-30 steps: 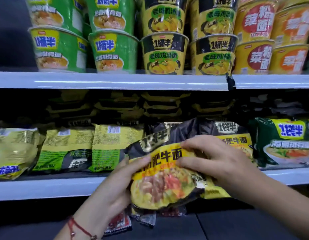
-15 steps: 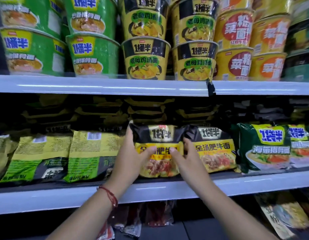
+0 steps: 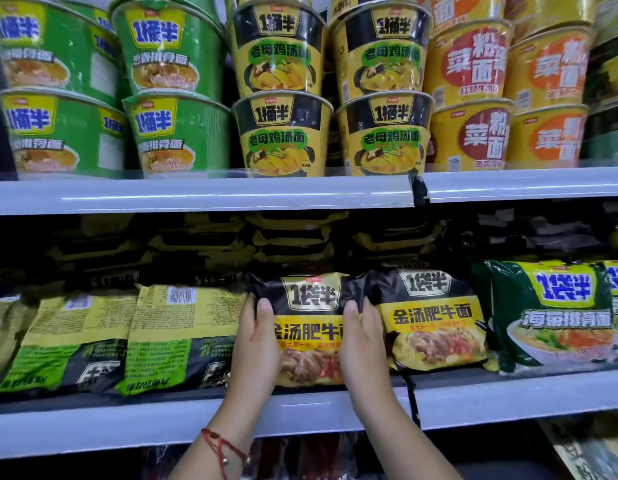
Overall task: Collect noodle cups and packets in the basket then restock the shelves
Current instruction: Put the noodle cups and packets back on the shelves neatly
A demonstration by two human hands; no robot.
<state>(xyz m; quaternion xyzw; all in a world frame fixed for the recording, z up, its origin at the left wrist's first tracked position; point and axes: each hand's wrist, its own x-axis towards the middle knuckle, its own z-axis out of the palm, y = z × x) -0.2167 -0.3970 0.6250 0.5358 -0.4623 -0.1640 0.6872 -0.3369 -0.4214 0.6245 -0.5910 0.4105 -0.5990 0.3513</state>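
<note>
A black-and-yellow noodle packet (image 3: pixel 309 318) stands upright on the middle shelf (image 3: pixel 162 417). My left hand (image 3: pixel 255 344) grips its left edge, thumb over the front. My right hand (image 3: pixel 363 344) grips its right edge the same way. An identical packet (image 3: pixel 435 327) stands just to its right, touching it. Green noodle cups (image 3: pixel 176 133), black-and-yellow cups (image 3: pixel 283 133) and yellow-and-red cups (image 3: pixel 473 136) are stacked two high on the upper shelf (image 3: pixel 196 195). No basket is in view.
Yellow-green packets (image 3: pixel 183 337) lean back to front on the left of the middle shelf. Dark green packets (image 3: pixel 556 313) stand at the right. More packets lie stacked in the dark behind. Red packets (image 3: pixel 300 452) show on the shelf below.
Both hands carried the black-and-yellow packet from in front of the shelf onto it and stood it upright beside its twin. The view has moved closer to the shelves.
</note>
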